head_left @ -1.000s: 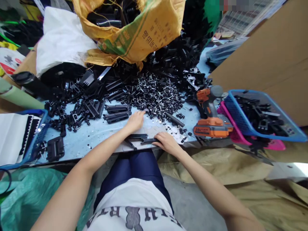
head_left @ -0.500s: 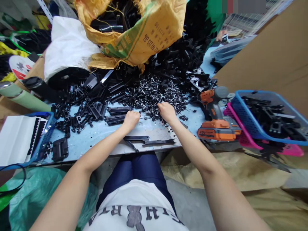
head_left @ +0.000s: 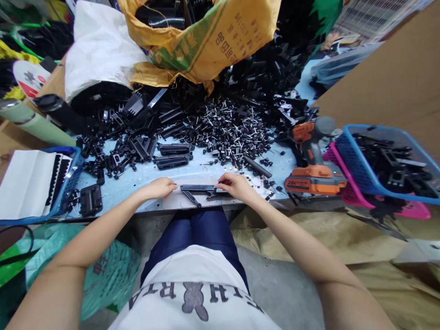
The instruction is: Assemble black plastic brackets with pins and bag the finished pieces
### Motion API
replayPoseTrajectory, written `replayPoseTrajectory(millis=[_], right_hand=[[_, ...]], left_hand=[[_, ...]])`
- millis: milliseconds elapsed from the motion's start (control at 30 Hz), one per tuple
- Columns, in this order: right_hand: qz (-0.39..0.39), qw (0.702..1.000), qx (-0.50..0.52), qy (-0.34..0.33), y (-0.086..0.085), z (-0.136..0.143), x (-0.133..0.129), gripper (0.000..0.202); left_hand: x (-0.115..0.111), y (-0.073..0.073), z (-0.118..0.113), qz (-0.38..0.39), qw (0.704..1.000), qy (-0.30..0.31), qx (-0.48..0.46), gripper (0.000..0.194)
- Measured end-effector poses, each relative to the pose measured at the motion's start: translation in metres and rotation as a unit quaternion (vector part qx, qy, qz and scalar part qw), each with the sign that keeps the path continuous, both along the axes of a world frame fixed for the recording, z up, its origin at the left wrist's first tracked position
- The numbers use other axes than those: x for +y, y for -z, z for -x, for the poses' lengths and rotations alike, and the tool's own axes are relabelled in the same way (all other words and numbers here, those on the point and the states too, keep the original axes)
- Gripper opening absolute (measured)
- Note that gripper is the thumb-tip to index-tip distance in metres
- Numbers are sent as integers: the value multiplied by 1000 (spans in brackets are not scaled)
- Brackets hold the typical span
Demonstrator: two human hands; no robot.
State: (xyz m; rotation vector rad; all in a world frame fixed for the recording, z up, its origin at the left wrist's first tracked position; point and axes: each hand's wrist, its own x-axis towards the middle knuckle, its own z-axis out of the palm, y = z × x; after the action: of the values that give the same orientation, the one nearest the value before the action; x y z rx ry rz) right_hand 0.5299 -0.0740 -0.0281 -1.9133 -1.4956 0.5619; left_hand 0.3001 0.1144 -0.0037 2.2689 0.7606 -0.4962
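My left hand (head_left: pixel 160 188) is closed in a pinch at the left end of a long black plastic bar (head_left: pixel 199 188); something small and dark shows at its fingertips, too small to name. At the bar's right end, my right hand (head_left: pixel 236 185) pinches with thumb and forefinger, and whatever it holds is too small to make out. A second black arm (head_left: pixel 190 198) slants from the bar's left end. Another black piece (head_left: pixel 220 195) lies partly under my right hand. Behind my hands spreads a heap of small black-headed screws or pins (head_left: pixel 233 133).
Black slotted bars (head_left: pixel 173 160) lie behind my left hand. An orange cordless drill (head_left: pixel 312 160) stands at right, beside a blue basket (head_left: pixel 381 183) of black parts. A yellow sack (head_left: pixel 220 41) rises at the back; a blue tray (head_left: pixel 67 192) sits at left.
My right hand has come from the screw heap toward me to the bar's right end. My left hand has moved left and nearer, from beside the slotted bars to the bar's left end.
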Motion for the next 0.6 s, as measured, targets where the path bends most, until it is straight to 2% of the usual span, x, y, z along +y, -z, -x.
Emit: replayPoseTrajectory(millis=[67, 167, 300, 400, 500, 600], right_hand=[[9, 998, -59, -16, -4, 2, 2, 12], [30, 987, -150, -55, -13, 8, 5, 6], [76, 966, -219, -113, -20, 19, 9, 7], [82, 965, -229, -100, -18, 23, 7, 11], [59, 970, -225, -71, -12, 22, 1, 13], [-1, 976, -207, -73, -1, 20, -6, 14]], left_hand=[[-2, -1, -2, 38, 999, -14, 29, 43], [-4, -6, -10, 22, 997, -9, 67, 44], [-10, -16, -26, -116, 989, 31, 83, 39], [-20, -19, -30, -206, 974, 71, 55, 37], [-31, -9, -22, -255, 965, 53, -28, 31], [-39, 14, -7, -273, 947, 22, -165, 26]])
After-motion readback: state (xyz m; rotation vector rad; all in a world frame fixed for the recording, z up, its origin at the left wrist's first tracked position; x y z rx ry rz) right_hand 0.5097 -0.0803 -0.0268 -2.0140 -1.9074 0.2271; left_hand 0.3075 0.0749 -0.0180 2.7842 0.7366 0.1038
